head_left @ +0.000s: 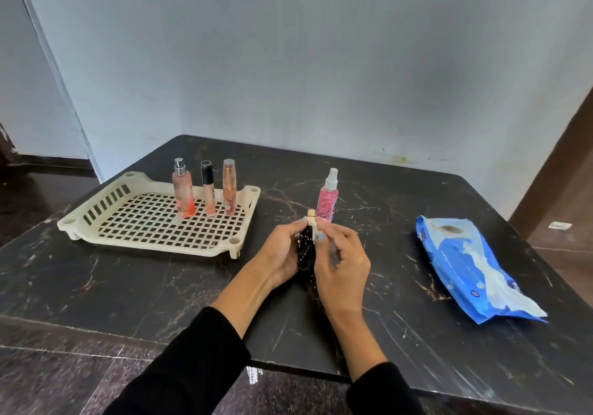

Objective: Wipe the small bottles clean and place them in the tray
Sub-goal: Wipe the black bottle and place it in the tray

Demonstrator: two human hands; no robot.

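Observation:
A slim black bottle (306, 247) with a gold top stands upright between both hands above the table's middle. My left hand (282, 251) grips its body from the left. My right hand (341, 264) holds a small white wipe (316, 229) against the bottle's neck with its fingertips. Just behind them stands a pink spray bottle (328, 199) with a white nozzle, on the table. The cream lattice tray (96, 209) lies at the left. Three bottles stand along its back: an orange-pink spray bottle (183, 195), a black-capped tube (208, 190) and a clear-capped pink tube (229, 188).
A blue pack of wet wipes (465, 260) lies on the right side of the dark marble table (128, 286). The table's near edge runs just below my forearms, with dark floor beneath. A pale wall stands behind the table.

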